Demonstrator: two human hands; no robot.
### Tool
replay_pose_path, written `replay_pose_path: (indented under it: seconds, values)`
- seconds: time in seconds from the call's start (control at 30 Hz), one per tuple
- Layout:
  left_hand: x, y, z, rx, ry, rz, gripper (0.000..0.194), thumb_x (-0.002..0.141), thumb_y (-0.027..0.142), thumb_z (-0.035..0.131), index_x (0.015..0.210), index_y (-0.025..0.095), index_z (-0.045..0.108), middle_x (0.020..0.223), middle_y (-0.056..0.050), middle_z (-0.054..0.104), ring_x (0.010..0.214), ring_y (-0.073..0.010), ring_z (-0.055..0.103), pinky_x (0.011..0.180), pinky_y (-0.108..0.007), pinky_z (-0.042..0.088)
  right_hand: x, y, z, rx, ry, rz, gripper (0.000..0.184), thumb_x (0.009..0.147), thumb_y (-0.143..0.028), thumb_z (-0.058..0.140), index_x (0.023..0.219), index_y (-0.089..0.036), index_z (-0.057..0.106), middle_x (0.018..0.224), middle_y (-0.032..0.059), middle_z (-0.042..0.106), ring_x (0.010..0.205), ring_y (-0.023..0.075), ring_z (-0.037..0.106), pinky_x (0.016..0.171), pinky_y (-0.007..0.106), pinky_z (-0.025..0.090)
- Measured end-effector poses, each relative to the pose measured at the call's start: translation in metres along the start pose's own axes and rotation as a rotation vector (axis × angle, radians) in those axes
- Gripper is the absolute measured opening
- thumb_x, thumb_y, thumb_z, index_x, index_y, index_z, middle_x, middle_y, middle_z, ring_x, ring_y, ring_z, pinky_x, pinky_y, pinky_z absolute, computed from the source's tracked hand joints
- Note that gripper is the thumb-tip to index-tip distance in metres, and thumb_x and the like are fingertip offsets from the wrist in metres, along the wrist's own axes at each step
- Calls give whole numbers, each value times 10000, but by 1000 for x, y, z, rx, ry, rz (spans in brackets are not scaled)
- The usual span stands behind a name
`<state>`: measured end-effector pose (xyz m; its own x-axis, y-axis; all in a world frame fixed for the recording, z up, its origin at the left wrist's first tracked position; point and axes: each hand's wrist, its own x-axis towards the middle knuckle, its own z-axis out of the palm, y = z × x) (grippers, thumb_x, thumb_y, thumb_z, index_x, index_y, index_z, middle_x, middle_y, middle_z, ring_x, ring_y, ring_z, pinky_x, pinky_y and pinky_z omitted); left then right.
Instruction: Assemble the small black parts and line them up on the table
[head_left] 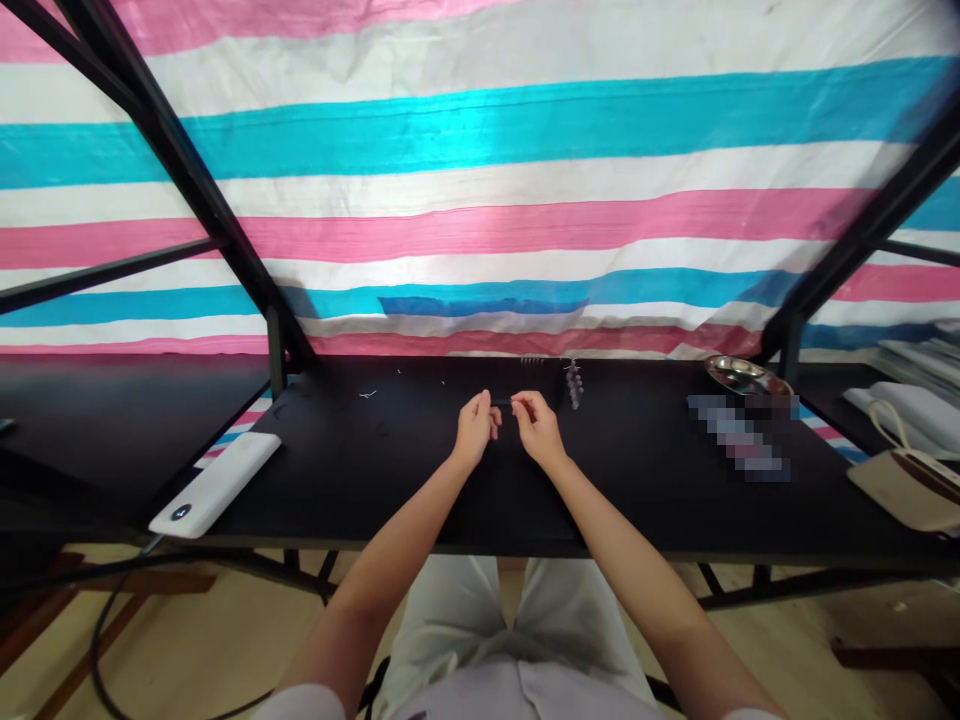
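Note:
Over the middle of the black table [375,480], my left hand [475,432] has its thumb and forefinger pinched together, the other fingers loosely curled. Facing it a short gap away, my right hand [537,428] is closed in a fingertip pinch. Something thin and dark seems to run between the two pinches, but it barely shows against the table and I cannot make out its kind. Just beyond my right hand lies a strip of small greyish-purple pieces [574,384]. A row of small pale pieces [532,360] sits at the table's far edge.
Thin white scraps [367,394] lie left of my hands. A white power bank [217,485] with a cable rests at the left edge. To the right are a shiny metal dish [739,372], a blurred-out item [739,435] and a beige pouch [904,488]. Black frame bars rise on both sides.

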<state>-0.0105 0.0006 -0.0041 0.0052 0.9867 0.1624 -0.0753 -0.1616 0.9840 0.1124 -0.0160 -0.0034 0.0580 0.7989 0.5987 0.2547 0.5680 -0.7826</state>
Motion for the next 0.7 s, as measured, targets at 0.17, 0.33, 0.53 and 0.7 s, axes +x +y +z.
replay_pose_path:
  seconds: [0.17, 0.33, 0.53, 0.7]
  values:
    - [1, 0, -1, -26, 9, -31, 437, 804, 568, 407, 631, 168, 416, 476, 44, 487, 304, -46, 392, 319, -172, 229, 0, -2, 0, -38, -8, -46, 163, 863, -302, 425, 908, -195, 540, 837, 36, 573, 744, 140, 559, 701, 277, 460]
    - [2, 0, -1, -31, 22, -29, 436, 803, 565, 409, 626, 167, 416, 475, 44, 483, 301, -42, 381, 316, -169, 222, 0, -4, -1, -72, -17, -77, 154, 870, -279, 412, 899, -195, 537, 847, 44, 571, 776, 147, 558, 711, 278, 459]
    - [2, -2, -1, 11, 60, 17, 423, 825, 536, 387, 611, 171, 394, 468, 59, 443, 306, -35, 364, 336, -164, 258, -1, -3, 0, -99, -29, -102, 161, 876, -265, 397, 906, -196, 539, 854, 45, 568, 791, 146, 556, 732, 279, 458]
    - [0, 0, -2, 70, 60, 58, 433, 837, 533, 370, 596, 174, 391, 464, 60, 428, 315, -39, 365, 348, -171, 279, -2, 1, -1, -99, -54, -54, 183, 870, -298, 415, 954, -192, 538, 838, 41, 584, 737, 140, 574, 692, 270, 469]
